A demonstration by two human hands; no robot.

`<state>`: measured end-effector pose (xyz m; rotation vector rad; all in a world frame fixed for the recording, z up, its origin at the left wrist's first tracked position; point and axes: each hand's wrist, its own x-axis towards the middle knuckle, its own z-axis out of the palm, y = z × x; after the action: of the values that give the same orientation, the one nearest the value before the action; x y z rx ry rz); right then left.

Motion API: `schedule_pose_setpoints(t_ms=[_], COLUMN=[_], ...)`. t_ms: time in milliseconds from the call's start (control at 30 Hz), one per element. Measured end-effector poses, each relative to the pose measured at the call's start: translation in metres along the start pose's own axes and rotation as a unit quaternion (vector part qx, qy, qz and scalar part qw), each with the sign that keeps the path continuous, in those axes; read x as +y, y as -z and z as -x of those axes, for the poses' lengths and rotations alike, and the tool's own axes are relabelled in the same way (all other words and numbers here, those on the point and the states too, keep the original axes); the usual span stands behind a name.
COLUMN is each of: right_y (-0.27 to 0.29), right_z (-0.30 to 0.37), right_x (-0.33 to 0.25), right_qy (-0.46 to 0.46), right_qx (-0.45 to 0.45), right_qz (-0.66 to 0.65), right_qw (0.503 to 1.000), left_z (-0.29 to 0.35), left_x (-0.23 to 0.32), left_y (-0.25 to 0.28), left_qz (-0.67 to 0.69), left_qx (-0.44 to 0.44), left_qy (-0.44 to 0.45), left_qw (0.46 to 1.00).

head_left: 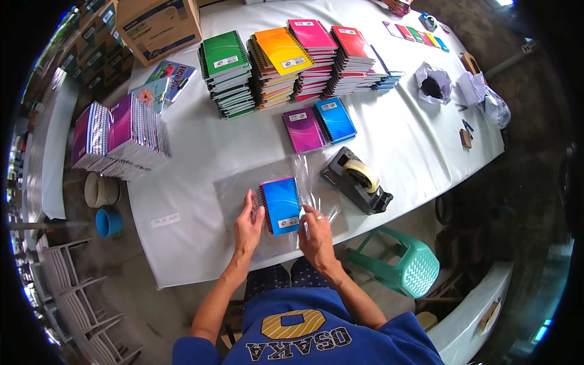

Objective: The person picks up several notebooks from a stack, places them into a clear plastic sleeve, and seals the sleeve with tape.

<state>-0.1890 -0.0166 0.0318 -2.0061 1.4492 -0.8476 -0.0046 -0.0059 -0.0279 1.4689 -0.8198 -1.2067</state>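
A small stack of spiral notebooks with a blue cover [282,207] on top lies on clear plastic wrap [234,188] near the table's front edge. My left hand [248,226] is open along the stack's left side, fingers stretched out and close to the spiral edge. At the right side, my right hand [316,234] has its fingers curled in near the cover's edge; what they pinch, if anything, is hidden. Just right of the plastic stands a black tape dispenser [359,180] with a roll of tape. Beyond it lie a purple notebook [304,130] and a blue notebook [336,120].
Tall notebook stacks, green [225,67], yellow [283,52], pink [311,39] and red [353,48], line the far side. Purple notebooks [125,134] stand at left, below a cardboard box [159,27]. A green stool [401,264] is right of me. Another person's hand [398,7] shows at the far edge.
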Motion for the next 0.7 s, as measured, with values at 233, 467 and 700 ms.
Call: schedule_pose_setpoints(t_ms=[233, 467, 700], right_y=[-0.018, 0.0, -0.027], right_z=[0.013, 0.0, -0.005], right_x=[0.005, 0.005, -0.01], right_qy=[0.151, 0.142, 0.151], right_qx=[-0.088, -0.172, -0.135], right_qz=[0.131, 0.009, -0.085], right_qw=[0.976, 0.975, 0.975], left_z=[-0.005, -0.007, -0.002], left_x=[0.004, -0.01, 0.001], left_y=[-0.038, -0.04, -0.044], left_qz=[-0.125, -0.201, 0.169], left_qx=[0.03, 0.094, 0.06], left_qy=[-0.098, -0.104, 0.082], left_qw=[0.987, 0.969, 0.98])
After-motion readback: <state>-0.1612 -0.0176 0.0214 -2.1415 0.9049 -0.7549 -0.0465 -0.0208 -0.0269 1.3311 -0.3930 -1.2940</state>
